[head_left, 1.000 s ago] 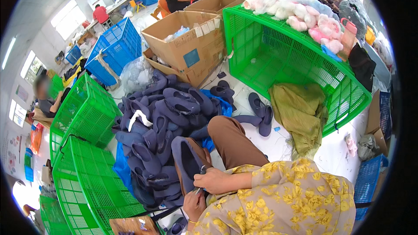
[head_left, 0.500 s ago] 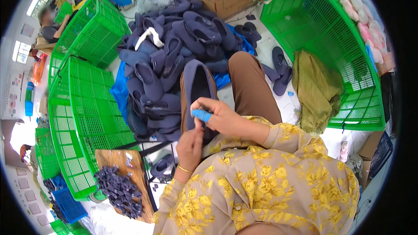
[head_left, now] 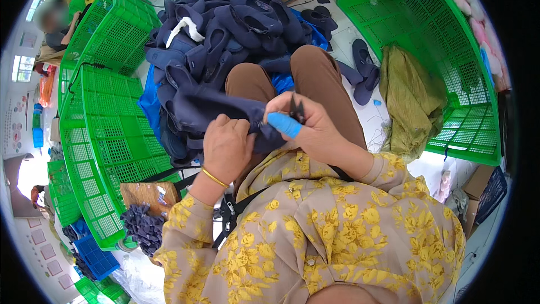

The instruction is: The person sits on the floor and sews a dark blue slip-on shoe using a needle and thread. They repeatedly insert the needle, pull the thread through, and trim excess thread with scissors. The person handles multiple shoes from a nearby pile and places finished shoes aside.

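A navy fabric shoe lies sideways over my lap, its toe end toward the left and slightly blurred. My left hand, with a yellow bangle at the wrist, is closed on the shoe's near side. At the shoe's right end my right hand pinches the edge, with blue tape wrapped round the thumb. Dark pointed blades of small thread snips stick up from that hand's fingers. Exactly what the right fingertips pinch is hidden by the thumb.
A pile of navy shoes lies beyond my knees, with a white strip on top. Green crates stand left, another green crate right, beside an olive sack. Dark scraps cover part of a wooden board.
The shoe has turned from pointing away to lying sideways, toe leftward. My left hand has moved up and left onto it; my right hand has moved right, and the snips' blades now show.
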